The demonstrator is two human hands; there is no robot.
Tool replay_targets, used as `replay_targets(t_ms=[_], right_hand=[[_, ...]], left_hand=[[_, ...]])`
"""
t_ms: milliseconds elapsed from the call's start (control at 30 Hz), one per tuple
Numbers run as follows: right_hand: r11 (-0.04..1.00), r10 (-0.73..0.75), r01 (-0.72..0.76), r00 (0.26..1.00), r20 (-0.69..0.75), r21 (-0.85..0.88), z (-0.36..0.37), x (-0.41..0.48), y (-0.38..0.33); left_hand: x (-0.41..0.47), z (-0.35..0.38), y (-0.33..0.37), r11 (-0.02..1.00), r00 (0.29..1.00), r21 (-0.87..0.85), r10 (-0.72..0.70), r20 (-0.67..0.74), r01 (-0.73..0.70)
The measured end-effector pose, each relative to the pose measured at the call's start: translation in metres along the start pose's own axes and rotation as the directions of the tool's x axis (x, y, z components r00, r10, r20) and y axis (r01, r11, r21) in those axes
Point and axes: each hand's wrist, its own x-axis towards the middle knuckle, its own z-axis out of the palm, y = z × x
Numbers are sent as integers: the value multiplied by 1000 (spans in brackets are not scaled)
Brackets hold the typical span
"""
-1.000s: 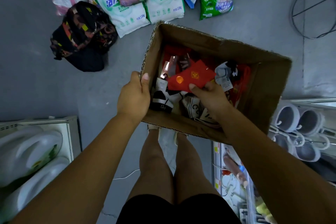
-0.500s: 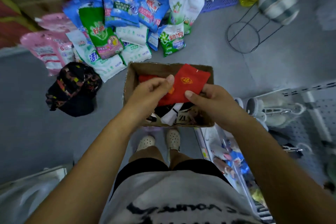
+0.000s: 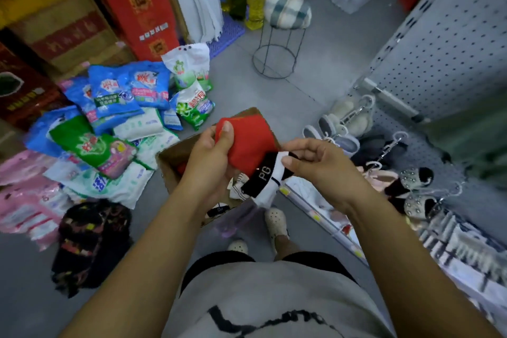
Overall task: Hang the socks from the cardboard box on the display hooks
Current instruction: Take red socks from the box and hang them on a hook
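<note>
My left hand (image 3: 210,158) grips a red sock pair (image 3: 248,140), thumb on its top edge, held above the cardboard box (image 3: 171,158). My right hand (image 3: 315,160) pinches a black-and-white sock pair (image 3: 264,177) lettered "PG", which hangs down just below the red one. The box sits on the floor under both hands, mostly hidden by them; a few more socks (image 3: 238,186) show inside. Display hooks (image 3: 388,147) stick out from the pegboard shelf at the right, carrying slippers.
A white pegboard shelf unit (image 3: 439,57) runs along the right, slippers (image 3: 343,121) hanging low on it. Detergent bags (image 3: 118,118) and a dark patterned bag (image 3: 87,241) lie on the floor at left. A wire stool (image 3: 279,44) stands ahead.
I have stood up from the box. The red socks passed from my right hand to my left, and my right hand now also holds a black-and-white pair. The view swung up toward the shelf.
</note>
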Motion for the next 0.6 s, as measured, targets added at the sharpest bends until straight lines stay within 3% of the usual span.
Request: replay_targets(t_ms=[133, 233, 333, 467, 533, 600], right_hand=[[995, -25, 42, 986, -163, 96, -29, -36, 17], [963, -36, 112, 956, -292, 246, -53, -68, 23], [902, -51, 218, 911, -409, 373, -75, -99, 25], [797, 11, 325, 835, -550, 509, -104, -133, 28], [780, 61, 353, 778, -625, 517, -119, -148, 33], [782, 85, 377, 724, -685, 497, -135, -166, 40]], left_hand=[[3, 17, -5, 1000, 1000, 11, 17, 4, -17], [1, 35, -15, 975, 996, 203, 90, 27, -94], [-10, 66, -28, 888, 964, 411, 116, 238, -209], [-42, 121, -47, 814, 807, 551, -192, 558, -187], [-60, 149, -62, 725, 728, 610, -224, 648, -321], [-77, 180, -83, 687, 700, 605, -196, 687, -401]])
